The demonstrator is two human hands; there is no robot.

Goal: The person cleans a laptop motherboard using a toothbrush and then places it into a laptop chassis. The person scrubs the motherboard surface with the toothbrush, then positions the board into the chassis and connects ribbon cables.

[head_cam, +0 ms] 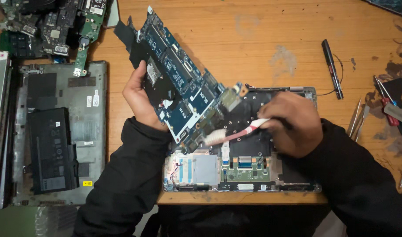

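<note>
Far left on the counter [262, 39] lies an opened laptop base with its black battery [51, 151]; loose circuit boards [56, 26] sit above it. The left hand [141, 98] grips a blue motherboard [183, 83] by its left edge, tilted, its long axis running from upper left down to lower right. The right hand [293, 123], the nearer to the board's low end, is closed on a toothbrush [236, 134], bristles touching that end. Beneath lies an open laptop chassis [240, 175]. Tweezers [356, 116] and screwdrivers [385, 98] lie well apart, right.
</note>
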